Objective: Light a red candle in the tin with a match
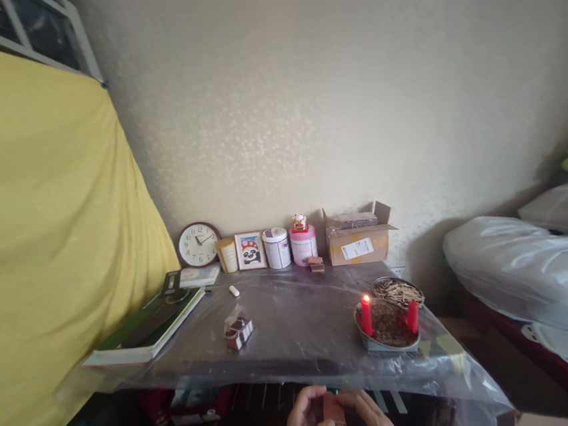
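Just in front of the table's near edge, my left hand (307, 422) and my right hand (368, 418) hold a small reddish-brown matchbox (334, 409) between them. Fingers of both hands are closed on its sides. On the table ahead lies a clear-wrapped pack of matchboxes (238, 331). To the right, a round tin (370, 347) bears two red candles: the left candle (367, 319) burns, while the right candle (413, 318) shows no flame. Behind it sits a round dish (377, 282) heaped with matchsticks (397, 292).
A plastic-covered table (295, 326) stands against the wall. Along its back are a clock (199, 243), a yellow cup (226, 255), a panda picture (250, 251), two tins, more matchboxes (316, 264) and a cardboard box (357, 245). A large book (144, 327) lies left; white bags (525, 270) lie right.
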Demonstrator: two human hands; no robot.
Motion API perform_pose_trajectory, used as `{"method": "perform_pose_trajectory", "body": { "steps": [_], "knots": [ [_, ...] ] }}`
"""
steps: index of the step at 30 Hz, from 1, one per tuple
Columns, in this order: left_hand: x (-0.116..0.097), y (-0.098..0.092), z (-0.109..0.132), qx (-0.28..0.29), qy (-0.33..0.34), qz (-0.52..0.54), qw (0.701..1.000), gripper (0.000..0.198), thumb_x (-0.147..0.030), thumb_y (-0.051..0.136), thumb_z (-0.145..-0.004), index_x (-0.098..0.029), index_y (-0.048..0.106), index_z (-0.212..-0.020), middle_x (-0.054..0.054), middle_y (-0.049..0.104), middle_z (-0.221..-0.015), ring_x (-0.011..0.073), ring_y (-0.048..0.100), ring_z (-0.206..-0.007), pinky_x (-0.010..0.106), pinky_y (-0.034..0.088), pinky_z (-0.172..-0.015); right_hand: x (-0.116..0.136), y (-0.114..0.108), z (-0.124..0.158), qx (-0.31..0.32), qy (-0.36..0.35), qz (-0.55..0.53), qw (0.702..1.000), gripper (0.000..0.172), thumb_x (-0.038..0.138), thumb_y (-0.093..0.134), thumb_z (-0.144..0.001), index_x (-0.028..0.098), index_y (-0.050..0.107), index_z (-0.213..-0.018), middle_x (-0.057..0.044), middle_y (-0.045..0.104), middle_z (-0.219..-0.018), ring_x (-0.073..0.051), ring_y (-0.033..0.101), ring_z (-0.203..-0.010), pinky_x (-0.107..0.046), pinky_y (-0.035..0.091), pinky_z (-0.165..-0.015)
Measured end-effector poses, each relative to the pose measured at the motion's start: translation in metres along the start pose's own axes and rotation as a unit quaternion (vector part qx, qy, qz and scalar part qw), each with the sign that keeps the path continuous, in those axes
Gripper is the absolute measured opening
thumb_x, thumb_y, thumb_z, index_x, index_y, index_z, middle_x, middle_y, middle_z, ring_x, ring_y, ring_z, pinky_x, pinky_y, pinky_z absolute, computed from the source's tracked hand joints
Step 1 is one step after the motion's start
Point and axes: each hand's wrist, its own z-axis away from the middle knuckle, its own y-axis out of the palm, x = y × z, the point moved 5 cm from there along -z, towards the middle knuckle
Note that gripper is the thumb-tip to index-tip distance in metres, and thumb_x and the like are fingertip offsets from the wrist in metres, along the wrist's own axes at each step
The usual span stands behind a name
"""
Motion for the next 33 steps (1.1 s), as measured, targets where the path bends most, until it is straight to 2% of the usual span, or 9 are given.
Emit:
{"method": "perform_pose_trajectory", "body": {
  "steps": [4, 6, 10, 13, 16, 21, 25, 29, 33],
  "knots": [
    [-0.007, 0.005, 0.002, 0.018, -0.011, 0.033, 0.999, 0.050, -0.044, 0.076, -0.063, -0.018, 0.060, -0.103, 0.011, 0.065, -0.097, 0.0232, 0.060, -0.092, 0.037, 0.043, -0.083, 0.001, -0.002, 0.000, -0.006, 0.018, -0.029, 0.999, 0.022, 0.031, 0.060, -0.083, 0.023, 0.059, -0.103, -0.005, 0.064, -0.101, -0.017, 0.064, -0.092, -0.022, 0.051, -0.081],
    [-0.011, 0.006, 0.003, 0.005, -0.030, 0.065, 0.997, 0.050, -0.044, 0.075, -0.064, -0.018, 0.060, -0.104, 0.011, 0.065, -0.101, 0.0242, 0.060, -0.096, 0.037, 0.043, -0.085, 0.003, -0.005, 0.000, 0.007, 0.047, -0.049, 0.998, 0.022, 0.032, 0.058, -0.085, 0.023, 0.058, -0.104, -0.005, 0.064, -0.103, -0.017, 0.062, -0.096, -0.023, 0.050, -0.084],
    [-0.010, 0.007, 0.005, -0.026, -0.128, 0.161, 0.978, 0.039, -0.043, 0.069, -0.072, -0.018, 0.060, -0.102, 0.009, 0.067, -0.103, 0.0201, 0.064, -0.086, 0.031, 0.044, -0.078, 0.012, -0.016, -0.003, -0.002, 0.090, -0.102, 0.991, 0.023, 0.034, 0.056, -0.086, 0.022, 0.057, -0.105, -0.005, 0.062, -0.104, -0.018, 0.059, -0.101, -0.025, 0.047, -0.088],
    [-0.007, 0.015, 0.006, -0.002, -0.203, 0.219, 0.954, 0.033, -0.043, 0.062, -0.079, -0.016, 0.063, -0.098, 0.009, 0.069, -0.099, 0.0183, 0.065, -0.078, 0.030, 0.045, -0.075, 0.019, -0.023, -0.003, -0.032, 0.089, -0.118, 0.989, 0.024, 0.034, 0.057, -0.085, 0.023, 0.057, -0.106, -0.004, 0.062, -0.105, -0.018, 0.059, -0.101, -0.024, 0.047, -0.088],
    [-0.008, 0.029, 0.005, 0.026, -0.248, 0.279, 0.927, 0.031, -0.039, 0.061, -0.081, -0.015, 0.067, -0.099, 0.008, 0.070, -0.097, 0.0182, 0.065, -0.080, 0.031, 0.045, -0.080, 0.025, -0.026, -0.002, -0.045, 0.071, -0.114, 0.990, 0.028, 0.033, 0.060, -0.083, 0.024, 0.057, -0.109, -0.004, 0.062, -0.108, -0.018, 0.059, -0.102, -0.024, 0.047, -0.089],
    [-0.014, 0.045, -0.005, 0.062, -0.262, 0.326, 0.906, 0.024, -0.031, 0.058, -0.085, -0.017, 0.069, -0.101, 0.007, 0.068, -0.106, 0.0176, 0.061, -0.094, 0.029, 0.044, -0.084, 0.025, -0.036, 0.000, -0.085, 0.050, -0.062, 0.993, 0.032, 0.029, 0.062, -0.082, 0.025, 0.057, -0.114, -0.005, 0.061, -0.114, -0.018, 0.059, -0.106, -0.022, 0.048, -0.090],
    [-0.012, 0.050, -0.013, 0.081, -0.258, 0.308, 0.912, 0.020, -0.032, 0.060, -0.083, -0.020, 0.070, -0.096, 0.004, 0.067, -0.099, 0.0168, 0.060, -0.092, 0.027, 0.043, -0.080, 0.011, -0.033, 0.005, -0.091, -0.003, -0.021, 0.996, 0.038, 0.026, 0.063, -0.082, 0.026, 0.053, -0.119, -0.005, 0.058, -0.119, -0.019, 0.058, -0.110, -0.024, 0.047, -0.093],
    [-0.010, 0.054, -0.020, 0.102, -0.246, 0.295, 0.918, 0.017, -0.031, 0.063, -0.081, -0.021, 0.069, -0.093, 0.005, 0.064, -0.098, 0.0171, 0.057, -0.092, 0.027, 0.042, -0.074, -0.004, -0.027, 0.011, -0.145, -0.001, -0.027, 0.989, 0.037, 0.038, 0.059, -0.085, 0.026, 0.052, -0.119, -0.008, 0.056, -0.120, -0.022, 0.056, -0.111, -0.030, 0.046, -0.093],
    [-0.008, 0.055, -0.023, 0.127, -0.235, 0.284, 0.921, 0.019, -0.032, 0.063, -0.080, -0.021, 0.067, -0.095, 0.006, 0.061, -0.093, 0.0173, 0.055, -0.089, 0.027, 0.041, -0.073, 0.001, -0.027, 0.009, -0.173, 0.001, -0.063, 0.983, 0.037, 0.050, 0.053, -0.086, 0.026, 0.053, -0.114, -0.008, 0.057, -0.113, -0.022, 0.057, -0.104, -0.030, 0.047, -0.088]
  ]
}}
